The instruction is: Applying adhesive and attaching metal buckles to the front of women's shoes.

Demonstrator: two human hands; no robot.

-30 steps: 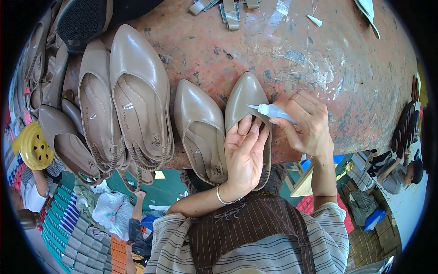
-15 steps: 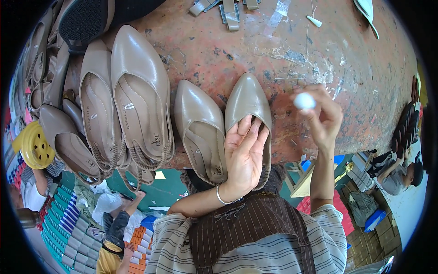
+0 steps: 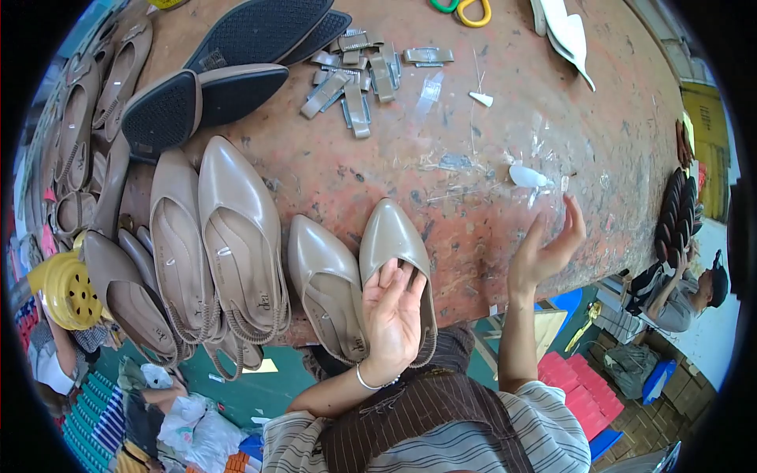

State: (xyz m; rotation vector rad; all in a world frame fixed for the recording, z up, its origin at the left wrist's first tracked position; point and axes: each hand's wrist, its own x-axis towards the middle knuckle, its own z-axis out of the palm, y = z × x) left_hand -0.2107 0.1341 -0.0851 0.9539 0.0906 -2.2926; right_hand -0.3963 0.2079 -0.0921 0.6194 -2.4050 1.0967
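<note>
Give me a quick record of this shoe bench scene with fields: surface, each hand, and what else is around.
surface: worn reddish workbench
left hand: fingers inside the opening of a taupe pointed flat shoe
right hand: open, empty, raised near the bench edge
nearest right hand: small white tube lying on the bench
beside held shoe: matching taupe shoe
far side: grey strap pieces, dark soles

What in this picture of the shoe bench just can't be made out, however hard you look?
- Inside of the taupe shoe under the left hand: the head view shows the palm covering its opening.
- The small white object on the table beyond the right hand: too small and blurred to identify.
- The yellow-handled tool: cut off by the top edge.
- The stacked dark pieces at the table's right rim: warped by the fisheye.
</note>
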